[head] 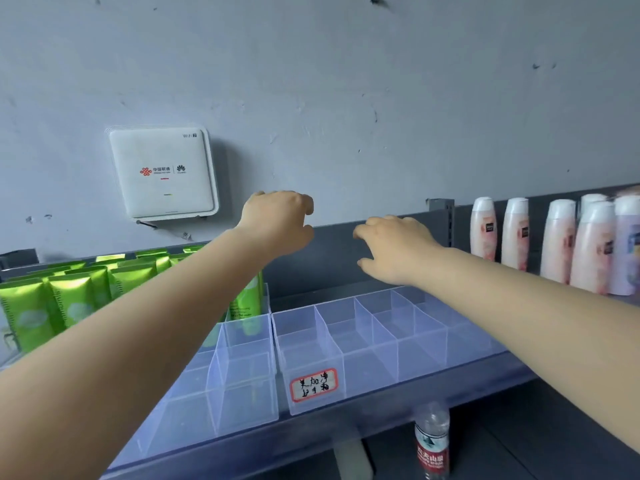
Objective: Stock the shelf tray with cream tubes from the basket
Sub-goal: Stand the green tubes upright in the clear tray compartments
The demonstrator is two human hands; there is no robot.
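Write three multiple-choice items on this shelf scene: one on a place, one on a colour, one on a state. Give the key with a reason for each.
1. Where do the green cream tubes stand?
A. left end of the shelf
B. right end of the shelf
C. under the shelf

2. What colour is the border of the handwritten label on the clear plastic divided tray?
A. blue
B. red
C. green

3. What is the left hand holding?
A. a tube
B. a bottle
C. nothing

Key:
1 A, the tubes crowd the shelf's left end, while pale pink bottles with white caps stand at the right.
2 B, a red outline frames the label.
3 C, the left hand hangs above the shelf with fingers loosely curled on nothing; the right hand is likewise bare.
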